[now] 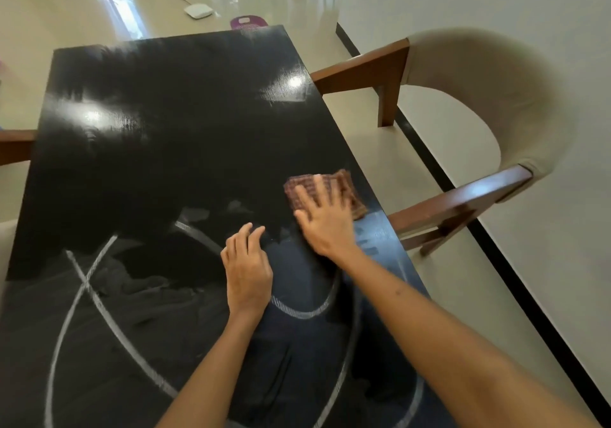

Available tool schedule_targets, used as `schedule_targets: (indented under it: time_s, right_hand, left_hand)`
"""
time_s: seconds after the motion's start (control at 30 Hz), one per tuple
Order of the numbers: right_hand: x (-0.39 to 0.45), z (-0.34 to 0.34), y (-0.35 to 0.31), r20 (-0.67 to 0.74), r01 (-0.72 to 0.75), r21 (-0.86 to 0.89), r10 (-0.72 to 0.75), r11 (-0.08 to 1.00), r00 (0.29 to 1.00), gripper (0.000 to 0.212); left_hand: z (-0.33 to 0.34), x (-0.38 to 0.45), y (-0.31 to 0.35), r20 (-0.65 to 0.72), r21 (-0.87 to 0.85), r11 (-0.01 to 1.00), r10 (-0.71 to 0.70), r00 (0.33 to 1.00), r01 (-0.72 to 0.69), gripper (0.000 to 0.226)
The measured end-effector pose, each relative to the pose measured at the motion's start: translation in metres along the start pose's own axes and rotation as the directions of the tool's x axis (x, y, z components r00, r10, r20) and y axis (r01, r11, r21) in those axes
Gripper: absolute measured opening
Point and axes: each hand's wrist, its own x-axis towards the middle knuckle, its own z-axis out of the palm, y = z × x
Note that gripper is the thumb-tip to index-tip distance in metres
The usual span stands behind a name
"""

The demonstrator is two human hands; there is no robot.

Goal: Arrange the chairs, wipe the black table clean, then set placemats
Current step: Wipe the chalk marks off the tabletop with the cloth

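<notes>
Right hand [325, 221] presses cloth [325, 191] on black table [158, 137]

The tabletop [158, 150] is black and super glossy, with a fine wood-like grain showing where lights glare off it. The cloth [305, 188] looks like coarse brown checked weave. The chair [489, 103] has polished reddish-brown wood arms and a matt beige fabric back. The floor [66, 8] is shiny cream tile.
</notes>
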Motion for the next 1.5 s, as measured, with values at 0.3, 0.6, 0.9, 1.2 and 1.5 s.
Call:
schedule_targets:
  time_s: [0.3,0.6,0.9,1.2,1.5]
  right_hand:
    - [-0.054,0.016,-0.015,0.017,0.164,-0.061,-0.163,0.985,0.986,0.054]
    - [-0.067,-0.008,0.072,-0.004,-0.303,-0.047,0.303,0.952,0.953,0.054]
    - [-0.136,0.021,-0.054,0.058,0.203,-0.013,-0.202,0.979,0.978,0.054]
    - [-0.146,0.005,0.017,0.054,-0.023,-0.024,0.025,0.999,0.998,0.054]
    - [-0.162,-0.006,0.064,0.045,-0.42,0.056,0.418,0.906,0.907,0.055]
  left_hand:
    - [-0.006,0.0,-0.003,-0.06,-0.248,0.963,-0.122,0.991,0.104,0.032]
    - [-0.015,-0.003,-0.003,0.062,-0.515,0.821,-0.252,0.966,0.247,0.034]
    - [-0.051,-0.058,-0.014,0.069,-0.376,0.923,-0.06,0.996,0.082,0.031]
    - [-0.05,-0.083,-0.019,0.145,-0.29,0.955,-0.025,0.989,0.067,0.036]
    - [-0.053,-0.095,-0.014,0.184,-0.101,0.994,-0.011,0.983,0.03,0.034]
